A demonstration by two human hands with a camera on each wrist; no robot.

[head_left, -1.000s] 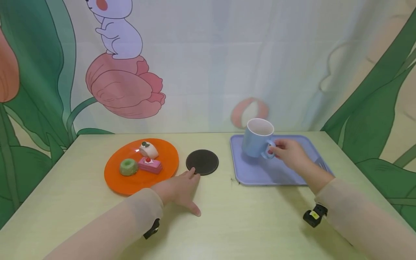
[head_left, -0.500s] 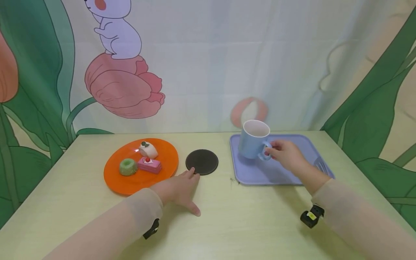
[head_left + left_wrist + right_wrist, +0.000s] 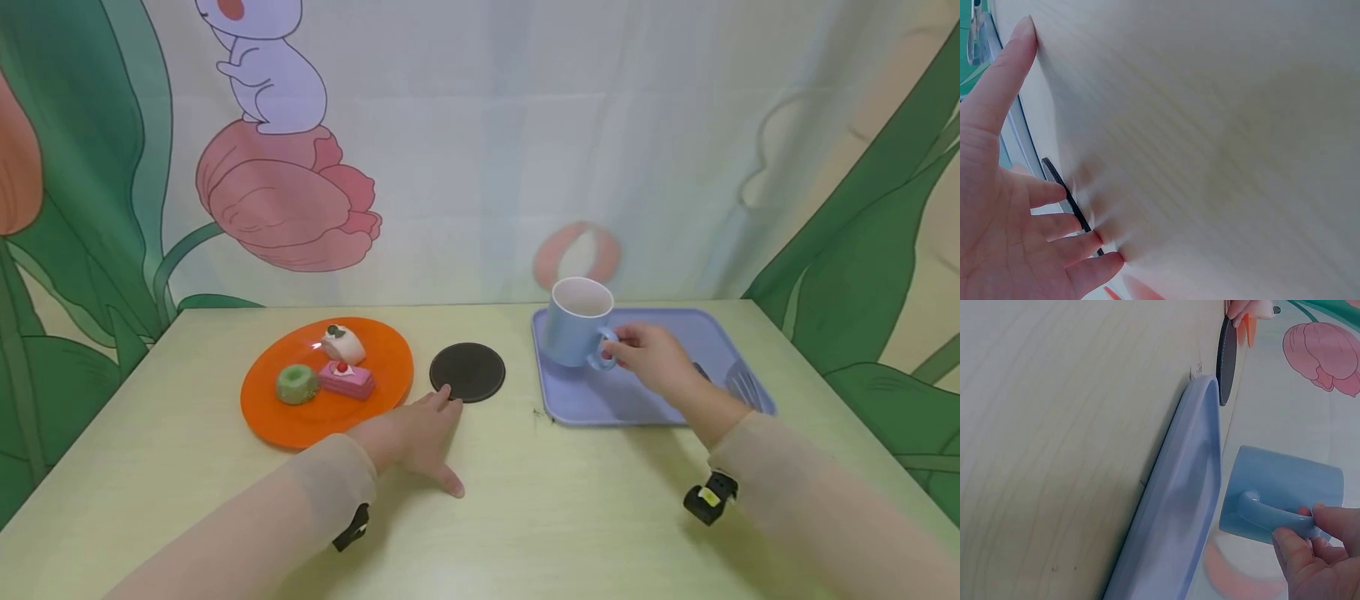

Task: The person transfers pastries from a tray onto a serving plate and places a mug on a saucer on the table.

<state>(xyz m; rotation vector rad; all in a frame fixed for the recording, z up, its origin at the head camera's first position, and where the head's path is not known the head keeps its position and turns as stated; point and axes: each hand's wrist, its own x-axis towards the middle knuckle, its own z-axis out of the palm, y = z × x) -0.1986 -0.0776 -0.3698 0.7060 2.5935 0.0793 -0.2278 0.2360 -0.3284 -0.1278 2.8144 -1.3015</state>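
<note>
A light blue mug is upright over the left part of the lavender tray. My right hand pinches its handle between thumb and fingers. In the right wrist view the mug shows a gap between its base and the tray. My left hand lies with fingers spread on the table, its fingertips at the near edge of a round black coaster. In the left wrist view those fingers overlap the dark edge of the coaster.
An orange plate at the left bears a green ring-shaped cake, a pink cake slice and a white roll. A fork lies on the tray's right side. A printed curtain hangs behind the table.
The right hand has carried the mug a short way left above the tray, uncovering more of the fork. The left hand has stayed in place.
</note>
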